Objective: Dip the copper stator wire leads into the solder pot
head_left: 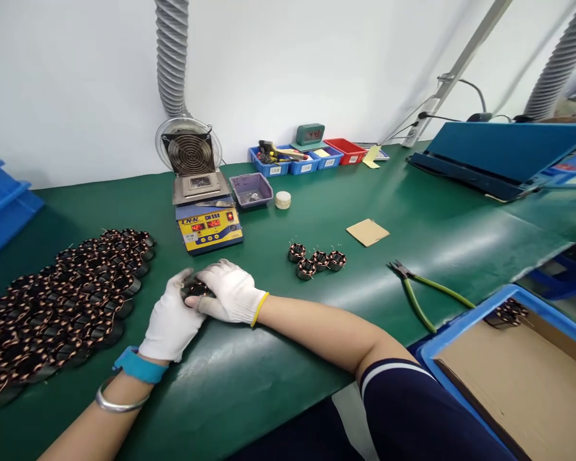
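Note:
Both hands wear white gloves and meet around one dark motor stator (199, 290) with copper windings, low in front of the soldering unit. My left hand (175, 320) grips it from the left side, fingers curled. From the right, my right hand (228, 291) closes over it, with bare thumb and fingertips pressed to its edge. Much of the stator is covered by the gloves. Just beyond them stands the yellow and blue soldering unit (211, 232) with red digits. Many similar stators (77, 301) are massed at the left, and several more (320, 259) stand to the right of my hands.
Green-handled cutters (415, 298) and a cardboard square (367, 232) lie right. A blue crate (461, 320) sits at the near right edge. Behind are a purple tray (251, 190), a round white container (283, 200), small bins (348, 152) and a clock (310, 134).

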`<act>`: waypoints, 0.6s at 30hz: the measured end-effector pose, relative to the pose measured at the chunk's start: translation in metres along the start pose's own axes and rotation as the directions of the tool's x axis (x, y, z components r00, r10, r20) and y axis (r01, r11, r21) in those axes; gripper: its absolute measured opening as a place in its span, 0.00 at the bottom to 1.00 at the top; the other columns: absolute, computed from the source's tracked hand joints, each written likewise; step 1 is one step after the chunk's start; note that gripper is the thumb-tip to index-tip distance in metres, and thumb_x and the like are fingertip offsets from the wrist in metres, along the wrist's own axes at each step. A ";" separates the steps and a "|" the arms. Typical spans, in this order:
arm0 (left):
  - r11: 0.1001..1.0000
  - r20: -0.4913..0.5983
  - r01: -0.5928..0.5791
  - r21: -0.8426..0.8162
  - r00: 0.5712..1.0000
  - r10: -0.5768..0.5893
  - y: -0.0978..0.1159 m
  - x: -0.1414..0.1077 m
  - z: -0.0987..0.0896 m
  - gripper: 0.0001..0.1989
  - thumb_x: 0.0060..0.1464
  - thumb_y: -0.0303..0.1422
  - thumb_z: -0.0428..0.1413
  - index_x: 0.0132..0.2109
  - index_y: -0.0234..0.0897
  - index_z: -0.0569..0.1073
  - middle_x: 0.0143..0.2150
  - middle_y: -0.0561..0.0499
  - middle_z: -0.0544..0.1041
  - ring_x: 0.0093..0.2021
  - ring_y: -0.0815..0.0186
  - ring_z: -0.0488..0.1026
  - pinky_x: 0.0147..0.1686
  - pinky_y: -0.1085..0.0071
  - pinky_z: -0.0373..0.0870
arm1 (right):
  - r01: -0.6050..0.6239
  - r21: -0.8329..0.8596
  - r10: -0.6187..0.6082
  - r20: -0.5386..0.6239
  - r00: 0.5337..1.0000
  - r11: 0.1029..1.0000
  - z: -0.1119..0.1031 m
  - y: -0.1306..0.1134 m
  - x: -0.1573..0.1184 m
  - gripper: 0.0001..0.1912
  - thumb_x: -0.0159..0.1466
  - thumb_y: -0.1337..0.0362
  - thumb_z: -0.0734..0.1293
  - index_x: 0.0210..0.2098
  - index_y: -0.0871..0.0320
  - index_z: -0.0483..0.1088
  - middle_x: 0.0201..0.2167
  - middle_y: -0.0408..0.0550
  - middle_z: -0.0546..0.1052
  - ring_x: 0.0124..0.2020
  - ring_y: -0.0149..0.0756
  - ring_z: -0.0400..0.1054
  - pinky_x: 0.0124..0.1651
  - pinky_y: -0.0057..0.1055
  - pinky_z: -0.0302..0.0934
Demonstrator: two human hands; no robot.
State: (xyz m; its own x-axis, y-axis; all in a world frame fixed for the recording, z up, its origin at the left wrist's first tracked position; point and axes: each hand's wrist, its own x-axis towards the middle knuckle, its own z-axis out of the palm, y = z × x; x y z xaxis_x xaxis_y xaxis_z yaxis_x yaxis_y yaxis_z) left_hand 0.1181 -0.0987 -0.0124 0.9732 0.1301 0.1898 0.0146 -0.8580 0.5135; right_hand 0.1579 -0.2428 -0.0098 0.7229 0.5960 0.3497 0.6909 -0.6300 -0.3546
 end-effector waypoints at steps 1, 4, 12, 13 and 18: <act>0.999 0.001 0.019 -0.029 1.000 -0.019 0.000 0.000 0.000 0.32 0.44 0.38 0.53 0.58 0.36 0.62 0.49 0.43 0.74 0.47 0.53 0.74 0.44 0.62 0.71 | 0.002 0.012 -0.002 0.003 1.000 1.000 -0.002 0.001 0.001 0.23 0.61 0.46 0.64 0.45 0.58 0.69 0.42 0.51 0.75 0.45 0.41 0.67 0.57 0.39 0.54; 0.998 0.052 0.016 -0.063 0.999 -0.013 0.001 0.008 -0.002 0.30 0.43 0.40 0.55 0.55 0.37 0.66 0.51 0.44 0.74 0.50 0.54 0.72 0.49 0.64 0.70 | -0.022 0.043 0.022 0.001 1.000 0.999 -0.004 0.007 0.000 0.22 0.61 0.49 0.66 0.47 0.59 0.69 0.43 0.51 0.75 0.45 0.42 0.66 0.56 0.40 0.55; 0.989 0.227 -0.147 0.035 0.965 0.135 -0.002 0.014 -0.017 0.31 0.43 0.45 0.59 0.54 0.38 0.69 0.50 0.44 0.72 0.49 0.54 0.72 0.49 0.64 0.69 | -0.016 0.096 0.015 0.015 1.000 0.995 -0.007 0.021 -0.003 0.29 0.51 0.52 0.73 0.49 0.59 0.70 0.46 0.52 0.74 0.49 0.46 0.66 0.57 0.43 0.57; 0.987 0.243 -0.158 0.016 0.959 0.149 -0.003 0.014 -0.018 0.28 0.45 0.44 0.58 0.53 0.39 0.70 0.49 0.45 0.72 0.48 0.55 0.73 0.48 0.65 0.69 | 0.001 0.101 -0.002 0.015 1.000 0.995 -0.007 0.022 -0.003 0.29 0.50 0.52 0.73 0.48 0.59 0.70 0.46 0.52 0.74 0.49 0.46 0.65 0.58 0.43 0.56; 0.990 0.273 -0.139 0.020 0.953 0.128 -0.003 0.014 -0.022 0.21 0.47 0.41 0.58 0.49 0.40 0.73 0.46 0.47 0.74 0.45 0.57 0.73 0.46 0.66 0.69 | 0.040 0.124 -0.045 0.045 0.998 0.991 -0.005 0.025 -0.004 0.27 0.51 0.54 0.72 0.48 0.57 0.70 0.48 0.52 0.74 0.52 0.46 0.64 0.61 0.46 0.52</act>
State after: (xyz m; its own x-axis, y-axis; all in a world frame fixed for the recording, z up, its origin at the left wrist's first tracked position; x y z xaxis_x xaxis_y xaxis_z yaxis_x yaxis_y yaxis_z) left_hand 0.1269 -0.0834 0.0071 0.9924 -0.1218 0.0180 -0.1162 -0.8777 0.4649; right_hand 0.1723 -0.2632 -0.0159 0.6904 0.6456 0.3265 0.7148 -0.5390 -0.4456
